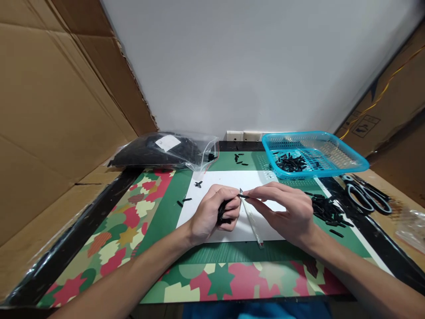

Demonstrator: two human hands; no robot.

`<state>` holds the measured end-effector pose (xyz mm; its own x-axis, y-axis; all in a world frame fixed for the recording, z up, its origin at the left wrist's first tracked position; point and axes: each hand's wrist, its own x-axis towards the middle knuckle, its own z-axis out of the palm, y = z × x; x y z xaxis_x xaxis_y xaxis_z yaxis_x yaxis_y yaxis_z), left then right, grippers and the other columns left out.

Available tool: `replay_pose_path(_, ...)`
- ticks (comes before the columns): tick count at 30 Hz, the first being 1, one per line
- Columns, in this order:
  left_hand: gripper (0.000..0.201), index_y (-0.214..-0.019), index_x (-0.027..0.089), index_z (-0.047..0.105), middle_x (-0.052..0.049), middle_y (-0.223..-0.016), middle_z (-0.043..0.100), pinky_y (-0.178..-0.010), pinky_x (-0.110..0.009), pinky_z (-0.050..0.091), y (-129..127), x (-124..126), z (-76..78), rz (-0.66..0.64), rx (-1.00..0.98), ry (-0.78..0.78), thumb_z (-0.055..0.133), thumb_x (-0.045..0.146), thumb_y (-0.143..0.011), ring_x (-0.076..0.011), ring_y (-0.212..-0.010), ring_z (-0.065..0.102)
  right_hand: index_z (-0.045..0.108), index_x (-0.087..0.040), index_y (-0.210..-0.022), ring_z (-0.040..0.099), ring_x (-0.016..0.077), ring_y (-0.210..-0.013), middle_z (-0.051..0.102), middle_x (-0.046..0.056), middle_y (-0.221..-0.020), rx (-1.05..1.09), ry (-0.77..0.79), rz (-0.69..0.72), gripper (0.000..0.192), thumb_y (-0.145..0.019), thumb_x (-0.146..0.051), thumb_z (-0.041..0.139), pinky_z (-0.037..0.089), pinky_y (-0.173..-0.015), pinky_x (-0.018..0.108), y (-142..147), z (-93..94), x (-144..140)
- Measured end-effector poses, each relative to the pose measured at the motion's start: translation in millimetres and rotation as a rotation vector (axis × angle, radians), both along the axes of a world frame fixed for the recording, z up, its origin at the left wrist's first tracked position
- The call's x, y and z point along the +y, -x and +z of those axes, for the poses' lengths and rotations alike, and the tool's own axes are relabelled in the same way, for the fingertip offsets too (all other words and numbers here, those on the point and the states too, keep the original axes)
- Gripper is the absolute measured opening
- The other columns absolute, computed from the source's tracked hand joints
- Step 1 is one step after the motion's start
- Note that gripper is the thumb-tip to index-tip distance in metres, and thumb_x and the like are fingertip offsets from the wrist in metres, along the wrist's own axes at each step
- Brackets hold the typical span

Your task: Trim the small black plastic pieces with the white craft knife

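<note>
My left hand (214, 212) is curled around a bundle of small black plastic pieces (224, 212) over a white sheet (229, 181). My right hand (282, 210) pinches one small black piece (244, 196) between thumb and forefinger, right at the left hand's fingertips. A thin pale stick-like tool (252, 221) slants down from between the hands toward the near edge of the sheet; which hand holds it is unclear. Both hands meet above the sheet's middle.
A heap of black pieces (327, 210) lies right of my right hand. A blue basket (315, 153) with more pieces stands at the back right, scissors (367, 195) beside it. A clear bag of black parts (162, 150) lies back left. Cardboard walls flank the patterned mat (116, 235).
</note>
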<state>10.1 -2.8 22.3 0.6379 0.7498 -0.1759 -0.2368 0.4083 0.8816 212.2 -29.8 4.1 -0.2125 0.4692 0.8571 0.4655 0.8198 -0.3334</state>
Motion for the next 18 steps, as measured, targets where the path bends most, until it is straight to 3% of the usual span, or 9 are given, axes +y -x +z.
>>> replay_pose_path(9,0.043,-0.058,0.021,0.041,0.009,-0.051,0.032,-0.037,-0.014,0.022,-0.9,-0.5,2.7,0.061,-0.006,-0.051,0.067,0.036,-0.089,-0.0044,-0.043,0.023,0.079,-0.020,-0.101,0.076,0.0170,-0.074,0.083,0.004,-0.092,0.091,0.267,0.075,0.006,-0.099,-0.015,0.076,0.065,-0.064,0.028,-0.3,2.9,-1.0)
replay_pose_path(18,0.043,-0.058,0.021,0.042,0.009,-0.050,0.032,-0.038,-0.015,0.021,-2.2,-0.9,3.5,0.074,0.002,-0.037,0.067,0.036,-0.089,-0.0045,-0.043,0.023,0.080,-0.020,-0.094,0.075,0.0136,-0.070,0.083,0.001,-0.085,0.150,0.444,0.127,0.010,-0.099,-0.014,0.073,0.059,-0.061,0.022,0.6,6.7,-0.7)
